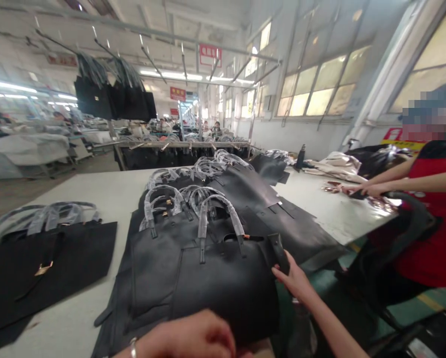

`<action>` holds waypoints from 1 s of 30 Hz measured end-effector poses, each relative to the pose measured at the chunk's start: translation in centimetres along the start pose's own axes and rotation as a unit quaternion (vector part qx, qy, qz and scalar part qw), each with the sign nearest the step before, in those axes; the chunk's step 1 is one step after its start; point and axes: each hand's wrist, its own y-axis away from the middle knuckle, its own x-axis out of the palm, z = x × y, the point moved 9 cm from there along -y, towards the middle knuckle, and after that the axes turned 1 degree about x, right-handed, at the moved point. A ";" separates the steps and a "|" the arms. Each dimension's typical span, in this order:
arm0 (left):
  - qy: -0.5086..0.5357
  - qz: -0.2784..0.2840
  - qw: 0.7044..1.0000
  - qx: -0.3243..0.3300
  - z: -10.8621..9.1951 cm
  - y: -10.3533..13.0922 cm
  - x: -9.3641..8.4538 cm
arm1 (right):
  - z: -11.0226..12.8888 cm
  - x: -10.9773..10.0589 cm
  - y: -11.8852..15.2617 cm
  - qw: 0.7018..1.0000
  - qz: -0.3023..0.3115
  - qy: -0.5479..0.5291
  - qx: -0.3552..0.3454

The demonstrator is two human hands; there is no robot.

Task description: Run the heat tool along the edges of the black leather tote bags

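Black leather bags point(223, 288) lie in an overlapping pile on a pale table, their handles point(223, 209) wrapped in clear plastic. At the right end of the nearest bag, my right hand point(292, 276) grips a black strap point(278, 252) between thumb and fingers. My left hand point(208, 335) is low in the view, by the bag's front edge, with its fingers curled; what they hold, if anything, is hidden. A silver bracelet circles that wrist.
Another black bag point(77, 253) with a gold clasp lies at the left of the table point(92, 189). At the right, a person in a red apron point(427, 219) handles shiny pieces. Bags point(111, 99) hang from a rack behind.
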 end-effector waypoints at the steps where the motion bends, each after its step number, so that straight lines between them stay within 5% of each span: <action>1: -0.008 -0.058 0.998 0.021 -0.8 -2.0 -1.8 | 0.3 -0.1 0.4 1.000 0.004 -0.010 -0.002; 3: -0.052 -0.280 0.955 0.079 -2.7 -4.7 -7.0 | 0.8 -0.3 1.3 1.000 0.017 -0.025 -0.001; 6: -0.132 -0.410 0.896 0.104 -3.9 -8.2 -10.1 | 1.7 -0.5 2.9 0.998 0.056 -0.040 0.009; 10: -0.231 -0.383 0.891 0.079 -3.2 -11.6 -9.0 | 3.5 -0.1 4.5 0.986 0.149 -0.063 0.033; 15: -0.264 -0.365 0.888 0.095 -2.7 -11.3 -7.0 | 5.2 1.4 2.6 0.965 0.234 -0.081 0.085; 20: -0.246 -0.357 0.896 0.098 -2.6 -10.9 -7.1 | 5.8 1.9 -0.2 0.953 0.260 -0.085 0.127; 30: -0.211 -0.351 0.907 0.100 -2.7 -10.8 -7.6 | 6.3 1.9 -1.2 0.939 0.289 -0.060 0.175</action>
